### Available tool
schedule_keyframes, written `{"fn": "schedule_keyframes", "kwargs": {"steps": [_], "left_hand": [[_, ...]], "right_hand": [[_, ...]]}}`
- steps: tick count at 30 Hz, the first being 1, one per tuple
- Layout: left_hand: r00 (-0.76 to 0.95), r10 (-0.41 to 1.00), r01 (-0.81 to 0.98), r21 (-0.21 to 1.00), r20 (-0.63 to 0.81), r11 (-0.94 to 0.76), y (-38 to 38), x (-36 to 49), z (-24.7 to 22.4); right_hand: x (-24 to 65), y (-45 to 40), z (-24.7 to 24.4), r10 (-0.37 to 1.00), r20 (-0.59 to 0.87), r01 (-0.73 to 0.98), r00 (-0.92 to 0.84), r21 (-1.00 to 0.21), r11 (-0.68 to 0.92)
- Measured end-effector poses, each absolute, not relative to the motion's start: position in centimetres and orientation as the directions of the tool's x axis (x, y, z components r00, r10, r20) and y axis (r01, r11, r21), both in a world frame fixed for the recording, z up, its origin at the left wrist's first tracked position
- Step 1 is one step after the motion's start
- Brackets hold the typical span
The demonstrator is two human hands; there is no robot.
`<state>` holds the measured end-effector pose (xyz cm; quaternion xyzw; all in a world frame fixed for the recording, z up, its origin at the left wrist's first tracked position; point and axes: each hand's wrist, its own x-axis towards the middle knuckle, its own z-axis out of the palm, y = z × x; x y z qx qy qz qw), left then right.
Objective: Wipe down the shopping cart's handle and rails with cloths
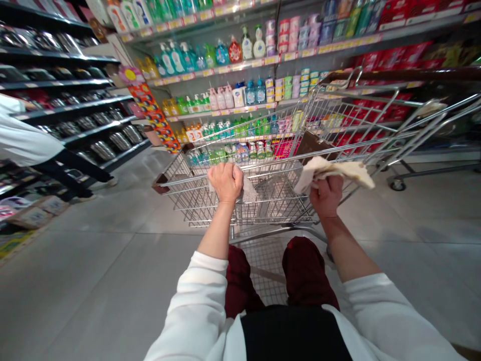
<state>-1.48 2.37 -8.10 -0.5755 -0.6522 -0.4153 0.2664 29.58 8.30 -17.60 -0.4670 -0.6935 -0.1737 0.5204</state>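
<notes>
Gripping cart rim (274,166), broad floor (112,271) alongside

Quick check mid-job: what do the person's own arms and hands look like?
The left hand and right hand are bare and ungloved. White sleeves, gathered in soft folds, end partway along the forearms, leaving the wrists uncovered.

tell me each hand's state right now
Left hand: closed on the shopping cart, pale cloth beneath.
Right hand: closed, holding a beige cloth.
</notes>
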Motion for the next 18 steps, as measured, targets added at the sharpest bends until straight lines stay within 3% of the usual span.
{"fn": "schedule_keyframes", "kwargs": {"steps": [4, 9, 13, 18], "left_hand": [[-0.206, 0.541, 0.968, 0.252, 0.816, -0.011, 2.4, -1.4, -8.0], [-0.199, 0.524, 0.972, 0.235, 0.828, -0.003, 2.5, -1.3, -8.0], [-0.195, 0.516, 0.974, 0.228, 0.834, -0.002, 2.6, -1.3, -8.0], [-0.191, 0.508, 0.975, 0.223, 0.84, -0.001, 2.7, -1.4, -8.1]], "right_hand": [[29.2, 6.6, -23.2, 0.546, 0.813, 0.855, -0.202, -0.127, 0.504], [28.8, 5.2, -25.6, 0.562, 0.79, 0.86, -0.244, -0.092, 0.503], [28.8, 5.0, -23.0, 0.537, 0.82, 0.843, -0.198, -0.137, 0.521], [27.4, 5.2, -15.5, 0.434, 0.895, 0.825, -0.1, -0.168, 0.539]]}}
